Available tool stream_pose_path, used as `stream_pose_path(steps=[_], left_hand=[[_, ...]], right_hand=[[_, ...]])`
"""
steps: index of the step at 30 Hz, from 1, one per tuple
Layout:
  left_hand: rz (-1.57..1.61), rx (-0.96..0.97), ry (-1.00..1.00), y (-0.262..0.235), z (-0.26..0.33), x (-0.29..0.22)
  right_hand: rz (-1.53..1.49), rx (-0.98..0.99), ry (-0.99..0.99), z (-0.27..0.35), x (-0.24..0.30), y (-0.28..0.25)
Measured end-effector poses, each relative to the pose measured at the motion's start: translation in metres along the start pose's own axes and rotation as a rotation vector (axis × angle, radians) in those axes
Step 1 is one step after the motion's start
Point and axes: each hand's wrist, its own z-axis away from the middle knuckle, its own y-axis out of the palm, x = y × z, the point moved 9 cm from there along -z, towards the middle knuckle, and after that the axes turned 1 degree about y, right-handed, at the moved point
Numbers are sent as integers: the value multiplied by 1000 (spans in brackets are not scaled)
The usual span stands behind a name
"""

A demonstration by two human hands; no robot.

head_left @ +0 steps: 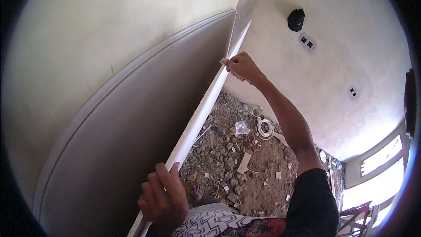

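Observation:
A long, thin white board (203, 116) stands on edge, running from near my body toward the far corner of the room. My left hand (164, 193) is closed over its near end, thumb on the white face and fingers over the rough edge. Farther along, my right hand (242, 67) is closed at the same edge. Pinched between its thumb and finger is a small flat grey piece (222, 61), possibly a blade; most of it is hidden. Left of the board, a large grey panel (144, 105) with a pale rim leans near the wall.
Rubble and scraps cover the dirt floor (263, 180). A coil of white cable (265, 128) and a clear plastic bag (241, 127) lie there. A black cap (296, 20) hangs on the right wall above two socket openings (306, 42). Reddish metal framing (357, 217) stands at lower right.

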Motion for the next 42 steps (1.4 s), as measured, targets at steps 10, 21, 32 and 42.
stream_pose_path(steps=[10,21,32,42], left_hand=[[-56,17,69,-4,5,-6],[1,16,38,-5,11,-8],[-68,-43,80,-6,9,-3],[-24,-91,61,-5,9,-1]], right_hand=[[36,-22,-37,21,6,8],[38,-41,-316,77,51,34],[-40,94,-160,95,60,52],[47,39,-155,120,77,58]])
